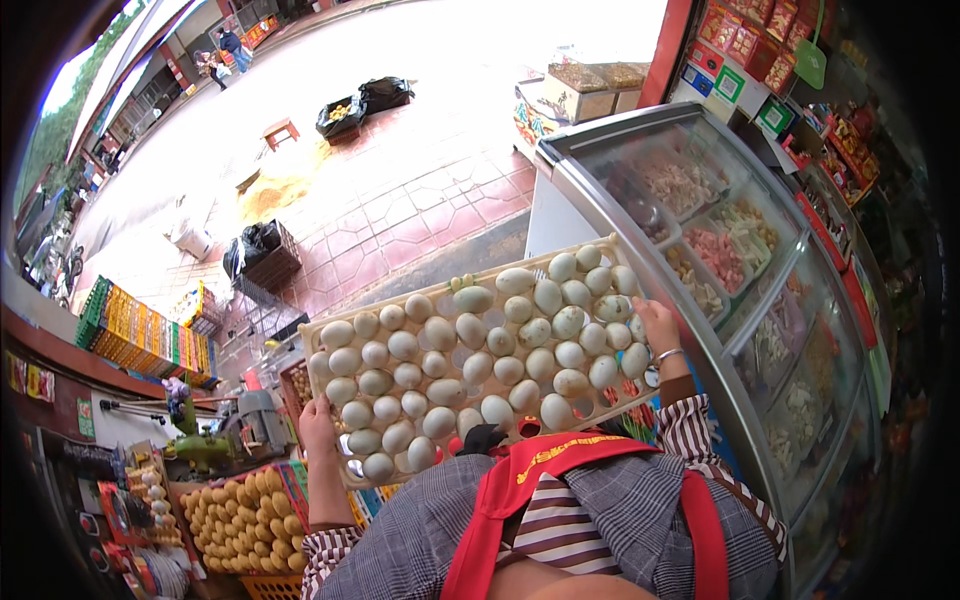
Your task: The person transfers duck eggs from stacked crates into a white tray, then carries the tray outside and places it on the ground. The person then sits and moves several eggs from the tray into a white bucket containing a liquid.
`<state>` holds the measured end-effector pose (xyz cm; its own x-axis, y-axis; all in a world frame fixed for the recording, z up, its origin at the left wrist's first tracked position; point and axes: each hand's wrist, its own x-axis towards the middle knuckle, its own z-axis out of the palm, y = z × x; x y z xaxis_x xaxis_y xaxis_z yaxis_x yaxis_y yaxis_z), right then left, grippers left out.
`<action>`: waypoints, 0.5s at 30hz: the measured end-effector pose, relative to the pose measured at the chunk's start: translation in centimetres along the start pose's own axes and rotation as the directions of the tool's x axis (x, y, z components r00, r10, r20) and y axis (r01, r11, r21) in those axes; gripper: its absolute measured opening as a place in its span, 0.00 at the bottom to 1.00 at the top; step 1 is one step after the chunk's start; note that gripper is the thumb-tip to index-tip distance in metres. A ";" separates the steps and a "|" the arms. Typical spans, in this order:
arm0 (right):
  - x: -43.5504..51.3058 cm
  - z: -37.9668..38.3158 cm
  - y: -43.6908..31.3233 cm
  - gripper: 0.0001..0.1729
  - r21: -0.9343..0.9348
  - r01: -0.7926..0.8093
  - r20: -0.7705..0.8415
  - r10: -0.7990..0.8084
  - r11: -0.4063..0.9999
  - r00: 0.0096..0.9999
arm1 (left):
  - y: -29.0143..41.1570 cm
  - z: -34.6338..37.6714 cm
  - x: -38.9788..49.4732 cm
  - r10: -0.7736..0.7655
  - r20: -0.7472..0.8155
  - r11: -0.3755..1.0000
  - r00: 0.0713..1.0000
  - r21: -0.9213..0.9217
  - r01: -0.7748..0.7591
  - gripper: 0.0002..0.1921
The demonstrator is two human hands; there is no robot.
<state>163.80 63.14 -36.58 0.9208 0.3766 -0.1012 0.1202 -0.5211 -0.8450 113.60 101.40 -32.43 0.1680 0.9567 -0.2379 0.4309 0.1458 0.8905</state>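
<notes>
Both my hands hold a long, pale plastic egg tray in front of my body. My left hand grips its left short edge, and my right hand grips the right short edge. Rows of pale bluish-white eggs fill most of the holes, some speckled with dirt; a few holes hold no egg. The tray slants, with its right end higher in the view. My fingers under the tray are partly hidden. A red apron lies just below its near edge.
A glass display freezer with bins of food stands close on the right. Brown coated eggs are piled at lower left, near a green machine. Stacked crates, a black-bagged crate and a small stool stand outside.
</notes>
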 end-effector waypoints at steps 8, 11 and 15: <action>14.5 7.5 -5.5 0.30 0.028 -0.026 0.145 0.022 0.999 0.989 | 3.9 3.7 7.6 -0.068 -0.100 0.997 0.993 -0.040 0.064 0.17; 18.7 9.3 -8.1 0.30 0.046 -0.028 0.208 0.018 0.999 0.978 | 5.9 4.9 8.5 -0.054 -0.171 0.998 0.984 -0.017 0.052 0.17; 24.0 12.3 -10.3 0.29 0.075 -0.072 0.266 0.049 0.995 0.963 | 7.5 7.2 10.7 -0.089 -0.230 0.996 0.969 -0.034 0.084 0.18</action>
<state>180.09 86.90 -36.76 0.7938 0.5405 -0.2788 0.0260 -0.4882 -0.8724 125.01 110.87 -31.06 -0.0800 0.9721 -0.2206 0.4128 0.2338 0.8803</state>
